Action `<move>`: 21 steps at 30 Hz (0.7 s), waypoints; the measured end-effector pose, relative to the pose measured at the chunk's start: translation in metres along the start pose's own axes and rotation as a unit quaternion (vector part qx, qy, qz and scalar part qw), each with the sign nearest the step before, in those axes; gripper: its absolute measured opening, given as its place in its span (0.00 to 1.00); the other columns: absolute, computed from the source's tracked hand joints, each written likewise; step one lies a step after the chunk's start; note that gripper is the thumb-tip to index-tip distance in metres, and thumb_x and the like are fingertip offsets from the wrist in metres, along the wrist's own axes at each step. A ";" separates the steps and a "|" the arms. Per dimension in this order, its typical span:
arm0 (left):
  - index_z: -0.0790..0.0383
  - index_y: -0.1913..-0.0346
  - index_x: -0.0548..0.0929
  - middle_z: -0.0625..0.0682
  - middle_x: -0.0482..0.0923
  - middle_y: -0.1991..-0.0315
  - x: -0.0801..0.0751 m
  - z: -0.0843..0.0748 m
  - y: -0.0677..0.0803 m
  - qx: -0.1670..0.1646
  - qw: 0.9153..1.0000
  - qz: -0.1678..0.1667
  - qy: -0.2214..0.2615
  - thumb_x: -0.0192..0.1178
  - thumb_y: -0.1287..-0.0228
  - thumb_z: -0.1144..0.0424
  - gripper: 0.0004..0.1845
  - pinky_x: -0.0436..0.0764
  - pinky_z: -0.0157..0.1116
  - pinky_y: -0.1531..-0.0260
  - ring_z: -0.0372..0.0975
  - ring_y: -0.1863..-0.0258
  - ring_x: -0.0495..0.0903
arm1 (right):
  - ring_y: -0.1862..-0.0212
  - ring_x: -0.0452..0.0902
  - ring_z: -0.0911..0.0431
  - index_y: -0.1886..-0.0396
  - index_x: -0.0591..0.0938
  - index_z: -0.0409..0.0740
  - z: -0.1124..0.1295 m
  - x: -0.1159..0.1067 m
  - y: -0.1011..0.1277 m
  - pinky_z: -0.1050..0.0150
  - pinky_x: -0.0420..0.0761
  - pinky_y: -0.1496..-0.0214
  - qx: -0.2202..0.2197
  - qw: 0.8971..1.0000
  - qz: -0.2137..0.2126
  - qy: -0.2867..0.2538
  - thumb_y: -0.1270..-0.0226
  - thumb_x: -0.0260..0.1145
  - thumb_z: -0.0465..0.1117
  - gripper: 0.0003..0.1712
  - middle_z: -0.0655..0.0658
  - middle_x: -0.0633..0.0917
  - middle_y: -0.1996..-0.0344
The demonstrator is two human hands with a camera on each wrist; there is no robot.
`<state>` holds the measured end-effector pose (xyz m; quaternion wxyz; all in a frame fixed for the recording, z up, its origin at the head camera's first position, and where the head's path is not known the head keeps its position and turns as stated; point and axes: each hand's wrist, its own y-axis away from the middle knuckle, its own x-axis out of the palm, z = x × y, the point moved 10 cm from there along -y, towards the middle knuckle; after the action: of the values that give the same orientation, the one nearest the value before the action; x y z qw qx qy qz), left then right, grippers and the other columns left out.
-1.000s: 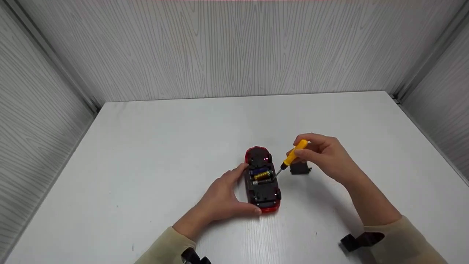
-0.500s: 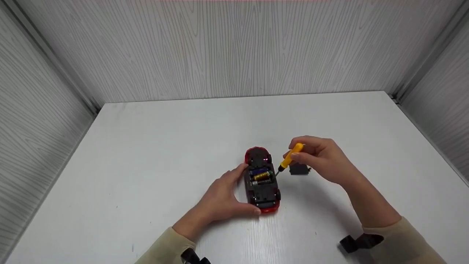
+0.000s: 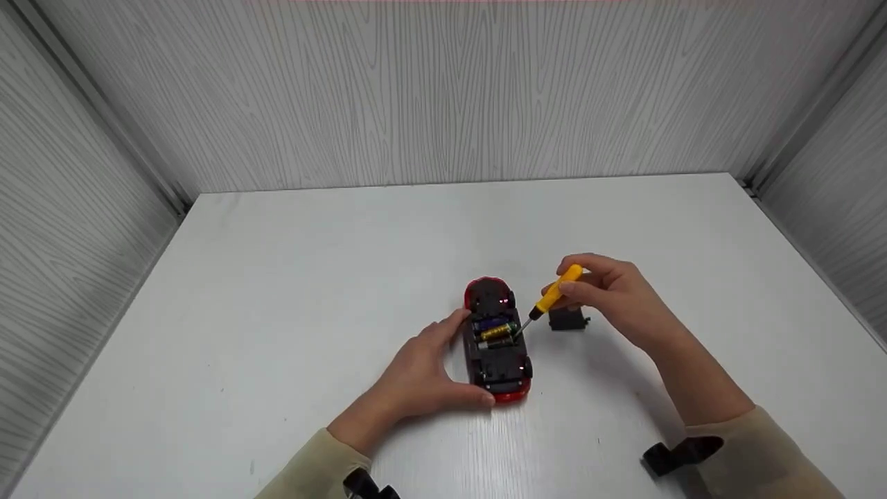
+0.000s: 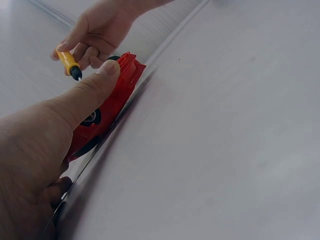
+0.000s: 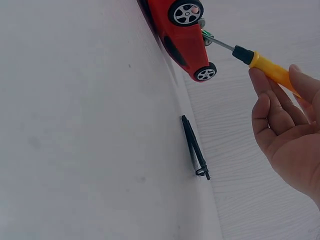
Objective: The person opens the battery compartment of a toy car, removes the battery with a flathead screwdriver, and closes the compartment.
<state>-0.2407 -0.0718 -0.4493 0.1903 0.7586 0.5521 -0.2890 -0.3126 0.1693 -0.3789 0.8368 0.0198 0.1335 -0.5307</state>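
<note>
Left hand [image 3: 416, 378] braces the upturned toy car [image 3: 497, 339] mid-table | right hand [image 3: 613, 294] pinches yellow screwdriver [image 3: 554, 294], tip at the batteries [image 3: 495, 329] | keep the car pinned and lever gently | against half a second ago, your handle sits higher; cover [image 3: 567, 317] lies right.

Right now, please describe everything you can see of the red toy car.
The red toy car lies upside down on the white table, its dark underside up. Its battery compartment is open, showing batteries in blue, gold and dark colours. Its body looks like glossy red plastic, with black wheels and silver hubs. The left hand holds it at its side, and the tip of the yellow screwdriver, held by the right hand, reaches the compartment.
</note>
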 end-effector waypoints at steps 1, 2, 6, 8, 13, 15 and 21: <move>0.42 0.16 0.61 0.51 0.71 0.25 0.000 0.000 0.000 -0.001 1.000 0.001 0.001 0.83 0.66 0.28 0.70 0.68 0.51 0.28 0.45 0.26 0.69 | 0.52 0.90 0.41 0.45 0.82 0.38 0.000 0.000 0.000 0.53 0.87 0.45 -0.003 1.000 0.000 -0.002 0.21 0.68 0.39 0.12 0.36 0.91 0.52; 0.41 0.16 0.61 0.51 0.71 0.25 0.000 0.001 0.000 -0.002 1.000 0.001 0.000 0.83 0.66 0.28 0.70 0.68 0.51 0.28 0.45 0.27 0.69 | 0.52 0.90 0.41 0.45 0.82 0.38 0.000 -0.001 0.000 0.53 0.87 0.45 -0.005 1.000 0.000 -0.003 0.21 0.68 0.39 0.12 0.35 0.91 0.52; 0.41 0.15 0.61 0.50 0.71 0.25 0.001 0.001 -0.001 -0.003 1.000 0.002 -0.003 0.83 0.66 0.28 0.70 0.68 0.51 0.28 0.46 0.26 0.69 | 0.53 0.90 0.42 0.45 0.82 0.38 0.001 -0.002 0.001 0.56 0.87 0.46 -0.007 1.000 -0.006 -0.003 0.21 0.68 0.39 0.13 0.36 0.91 0.52; 0.41 0.15 0.61 0.50 0.71 0.24 0.000 0.001 0.000 -0.002 1.000 0.001 -0.004 0.83 0.66 0.28 0.70 0.68 0.51 0.28 0.46 0.26 0.69 | 0.53 0.90 0.43 0.44 0.82 0.38 0.001 -0.003 0.001 0.56 0.87 0.46 -0.005 1.000 -0.009 -0.003 0.21 0.68 0.39 0.13 0.36 0.91 0.52; 0.42 0.16 0.61 0.50 0.71 0.25 -0.001 -0.001 0.000 0.004 1.000 -0.001 0.001 0.83 0.66 0.28 0.70 0.68 0.52 0.28 0.46 0.26 0.69 | 0.54 0.89 0.44 0.43 0.82 0.38 -0.001 -0.005 0.000 0.55 0.87 0.46 0.000 1.000 -0.013 0.004 0.21 0.68 0.40 0.14 0.36 0.91 0.52; 0.42 0.16 0.62 0.50 0.71 0.25 -0.001 -0.002 0.000 0.005 1.000 -0.001 0.002 0.83 0.66 0.28 0.70 0.68 0.52 0.28 0.46 0.27 0.70 | 0.53 0.89 0.43 0.43 0.82 0.39 -0.001 -0.006 0.000 0.53 0.87 0.45 0.000 1.000 -0.013 0.001 0.21 0.68 0.40 0.14 0.37 0.91 0.52; 0.42 0.16 0.62 0.50 0.72 0.25 -0.001 -0.002 0.000 0.007 1.000 -0.001 -0.001 0.83 0.66 0.28 0.70 0.68 0.52 0.28 0.46 0.27 0.70 | 0.53 0.90 0.40 0.45 0.81 0.39 0.000 -0.010 0.001 0.49 0.87 0.45 -0.001 1.000 -0.013 -0.005 0.21 0.69 0.42 0.14 0.36 0.91 0.53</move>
<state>-0.2406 -0.0715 -0.4470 0.1855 0.7591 0.5504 -0.2940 -0.3160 0.1785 -0.3763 0.8307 0.0147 0.1299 -0.5412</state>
